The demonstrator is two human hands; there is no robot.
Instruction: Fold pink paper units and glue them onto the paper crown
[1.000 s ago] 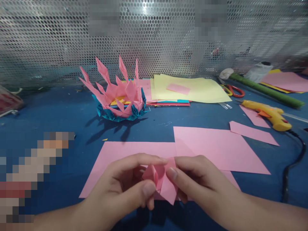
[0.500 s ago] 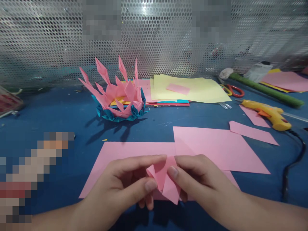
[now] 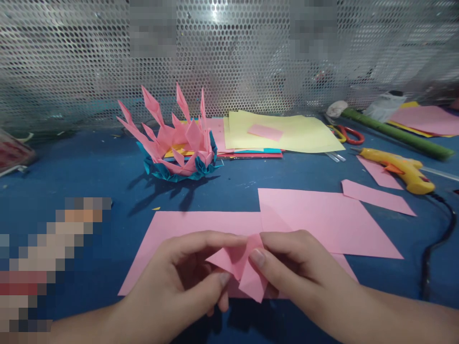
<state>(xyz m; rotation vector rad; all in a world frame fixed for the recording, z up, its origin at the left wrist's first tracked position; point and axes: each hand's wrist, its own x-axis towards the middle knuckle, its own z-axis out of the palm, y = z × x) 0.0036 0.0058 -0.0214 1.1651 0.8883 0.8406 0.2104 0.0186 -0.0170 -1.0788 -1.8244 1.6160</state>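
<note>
A small piece of folded pink paper (image 3: pixel 251 282) is held up over the table between my two hands. My right hand (image 3: pixel 301 267) pinches its right side, thumb in front and the index finger along the top behind. At the paper's left side is my left hand (image 3: pixel 186 267), index finger stretched along the top edge and thumb under the pointed left flap. The back of the paper and some fingertips are hidden. Beneath lie two flat sheets of pink paper, a left sheet (image 3: pixel 168 234) and an overlapping right sheet (image 3: pixel 322 220).
Behind stands a pink and blue folded-paper flower (image 3: pixel 179 162). Yellow paper (image 3: pixel 297 131), scissors (image 3: pixel 353 135), a yellow glue gun (image 3: pixel 401 167) with black cord, a green stick (image 3: pixel 398 134) and a pink strip (image 3: pixel 376 198) lie around. A perforated metal panel (image 3: pixel 229 62) borders the back.
The paper's left flap has opened out from a curled fold into a flat point toward my left hand. My left thumb has shifted slightly; my right hand keeps its pinch.
</note>
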